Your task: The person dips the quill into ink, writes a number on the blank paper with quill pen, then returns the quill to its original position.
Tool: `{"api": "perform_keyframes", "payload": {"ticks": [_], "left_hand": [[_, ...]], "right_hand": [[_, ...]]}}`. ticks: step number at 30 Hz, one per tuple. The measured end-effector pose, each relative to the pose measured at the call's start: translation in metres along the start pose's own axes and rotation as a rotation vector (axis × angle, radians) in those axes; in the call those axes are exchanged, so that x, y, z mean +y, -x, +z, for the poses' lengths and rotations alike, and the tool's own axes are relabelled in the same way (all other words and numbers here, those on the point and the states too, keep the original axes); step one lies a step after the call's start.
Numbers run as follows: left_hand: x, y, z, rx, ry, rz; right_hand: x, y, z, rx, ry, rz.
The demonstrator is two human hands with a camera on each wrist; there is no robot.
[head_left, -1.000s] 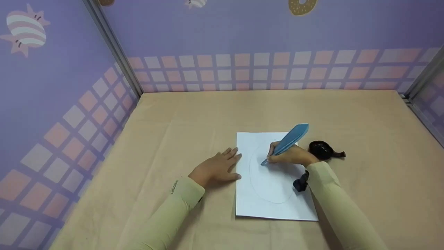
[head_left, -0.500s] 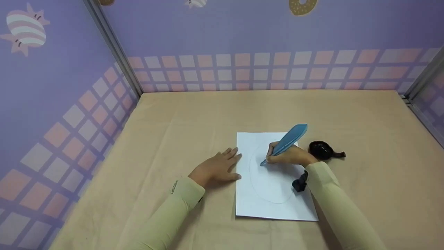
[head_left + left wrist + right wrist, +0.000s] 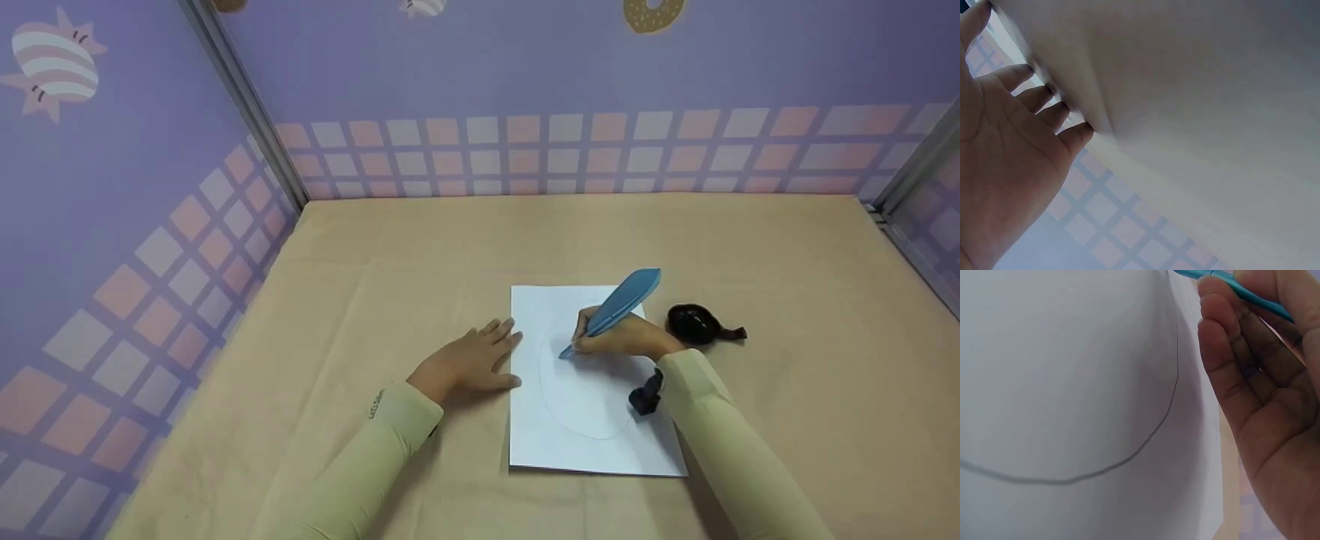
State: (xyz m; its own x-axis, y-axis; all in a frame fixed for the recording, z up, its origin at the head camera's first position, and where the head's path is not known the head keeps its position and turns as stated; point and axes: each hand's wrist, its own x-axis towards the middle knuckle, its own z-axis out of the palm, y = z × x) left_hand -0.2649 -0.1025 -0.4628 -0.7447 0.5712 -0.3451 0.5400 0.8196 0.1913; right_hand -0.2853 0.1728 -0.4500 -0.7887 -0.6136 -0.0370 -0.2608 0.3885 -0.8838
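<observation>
Since a second ago, the right hand (image 3: 622,337) has slid the light, stiff blue feather-shaped pen (image 3: 613,309) a little left on the thin white paper sheet (image 3: 592,450). Its fingers pinch the pen low near the tip, wrist resting on the paper. The left hand (image 3: 469,364) lies flat with fingers straight, holding the floppy sheet's left edge down.

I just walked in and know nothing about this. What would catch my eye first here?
Probably the blue feather-shaped pen, gripped by the right hand with its tip on the white sheet of paper in the middle of the tan table. A faint oval outline is drawn there, while the left hand rests flat at the paper's left edge.
</observation>
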Motion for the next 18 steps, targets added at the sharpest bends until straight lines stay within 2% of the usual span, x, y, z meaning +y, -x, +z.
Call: {"api": "perform_keyframes", "payload": {"ticks": [6, 18], "left_hand": [[0.000, 0.000, 0.000, 0.003, 0.000, -0.002], [0.001, 0.000, 0.001, 0.010, 0.010, 0.000]], "right_hand": [[0.018, -0.007, 0.002, 0.000, 0.003, -0.011], [0.017, -0.010, 0.007, 0.004, 0.037, 0.010]]}}
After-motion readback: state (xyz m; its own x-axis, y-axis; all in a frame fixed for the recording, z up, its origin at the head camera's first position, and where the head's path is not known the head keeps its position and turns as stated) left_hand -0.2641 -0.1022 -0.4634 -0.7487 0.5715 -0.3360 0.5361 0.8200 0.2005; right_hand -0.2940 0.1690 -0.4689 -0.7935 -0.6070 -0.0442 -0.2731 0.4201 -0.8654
